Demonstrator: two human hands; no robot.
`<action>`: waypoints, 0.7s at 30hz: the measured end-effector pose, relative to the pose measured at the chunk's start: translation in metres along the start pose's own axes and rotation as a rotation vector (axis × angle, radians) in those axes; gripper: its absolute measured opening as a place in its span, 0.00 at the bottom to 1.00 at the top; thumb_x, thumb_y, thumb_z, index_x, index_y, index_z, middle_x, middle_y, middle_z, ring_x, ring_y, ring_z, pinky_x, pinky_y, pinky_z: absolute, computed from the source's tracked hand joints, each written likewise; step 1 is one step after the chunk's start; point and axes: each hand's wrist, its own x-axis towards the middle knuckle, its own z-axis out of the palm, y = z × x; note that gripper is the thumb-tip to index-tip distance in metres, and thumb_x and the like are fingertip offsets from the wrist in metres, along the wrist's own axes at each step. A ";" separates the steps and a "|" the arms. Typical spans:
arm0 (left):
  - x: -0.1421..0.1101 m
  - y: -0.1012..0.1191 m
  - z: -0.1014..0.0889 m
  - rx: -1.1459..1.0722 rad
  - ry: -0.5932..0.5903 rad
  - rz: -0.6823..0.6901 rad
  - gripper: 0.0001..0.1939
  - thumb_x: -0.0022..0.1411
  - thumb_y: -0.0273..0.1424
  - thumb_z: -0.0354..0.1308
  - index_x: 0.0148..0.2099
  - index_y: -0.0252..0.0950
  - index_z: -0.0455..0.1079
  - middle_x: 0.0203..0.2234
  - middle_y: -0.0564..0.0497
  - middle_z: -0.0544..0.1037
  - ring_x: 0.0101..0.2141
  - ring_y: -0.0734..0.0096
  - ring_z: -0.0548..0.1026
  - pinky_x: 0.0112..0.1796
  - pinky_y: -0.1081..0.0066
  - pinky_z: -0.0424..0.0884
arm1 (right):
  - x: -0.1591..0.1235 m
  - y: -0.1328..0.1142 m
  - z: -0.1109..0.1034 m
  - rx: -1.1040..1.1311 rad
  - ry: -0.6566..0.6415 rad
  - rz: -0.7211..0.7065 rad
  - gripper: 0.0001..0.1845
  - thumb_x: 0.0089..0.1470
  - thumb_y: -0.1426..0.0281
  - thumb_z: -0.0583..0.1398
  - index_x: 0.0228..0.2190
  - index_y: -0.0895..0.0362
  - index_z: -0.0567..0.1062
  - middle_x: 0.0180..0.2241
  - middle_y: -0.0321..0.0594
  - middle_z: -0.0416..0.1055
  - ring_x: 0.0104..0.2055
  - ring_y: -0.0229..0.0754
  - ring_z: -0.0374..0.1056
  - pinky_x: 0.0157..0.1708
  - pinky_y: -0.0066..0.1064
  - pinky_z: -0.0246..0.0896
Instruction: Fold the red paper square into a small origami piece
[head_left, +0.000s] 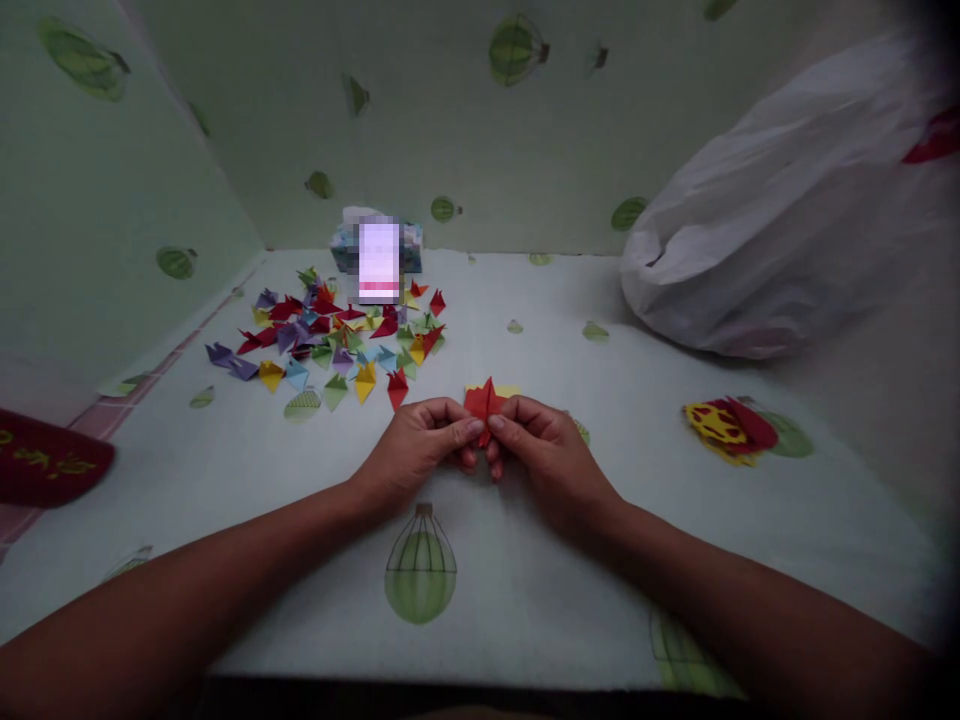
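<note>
The red folded paper (487, 400) lay between the fingers of the left hand (409, 445) and the right hand (562, 460), just above the bench (510, 600). Each thumb bore on its lower part from its own side, the left fingers pinching one flank and the right fingers the other, the two thumb tips close together near its central ridge. Neither hand was clearly nearer, since both touched it. Its long axis ran away from the person, roughly square to the line between the hands, with a narrow point at the far end, beyond the thumbs. How the fingertips behind it were set could not be told fully.

Just past it, a yellow sheet (512, 391) showed partly on the bench. Farther off, to the left, lay a spread of small folded paper figures (365, 380) in red, purple, green, blue and yellow, with a lit phone (379, 262) and a tissue box (413, 255) behind them. Well to the right were red and yellow cut-outs (718, 424) and, beyond those, a white plastic bag (742, 230).
</note>
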 end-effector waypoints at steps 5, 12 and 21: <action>0.000 0.001 0.001 -0.006 0.018 0.026 0.13 0.58 0.36 0.67 0.29 0.33 0.70 0.21 0.53 0.78 0.23 0.76 0.75 0.29 0.74 0.68 | 0.000 0.000 0.000 0.052 -0.067 -0.002 0.13 0.56 0.64 0.66 0.26 0.57 0.70 0.24 0.34 0.75 0.23 0.34 0.69 0.28 0.29 0.64; 0.001 0.003 0.000 0.004 0.027 -0.004 0.13 0.56 0.35 0.68 0.28 0.32 0.70 0.21 0.53 0.78 0.22 0.77 0.73 0.28 0.75 0.67 | 0.001 -0.001 0.000 -0.006 -0.045 0.023 0.14 0.53 0.66 0.67 0.25 0.57 0.69 0.24 0.34 0.74 0.22 0.33 0.68 0.27 0.28 0.62; -0.001 0.004 0.000 0.083 -0.028 0.007 0.11 0.58 0.34 0.65 0.30 0.33 0.71 0.23 0.54 0.78 0.25 0.78 0.73 0.31 0.75 0.68 | 0.000 -0.002 0.000 -0.043 -0.049 0.005 0.14 0.55 0.66 0.65 0.24 0.57 0.68 0.22 0.33 0.72 0.22 0.33 0.67 0.27 0.28 0.61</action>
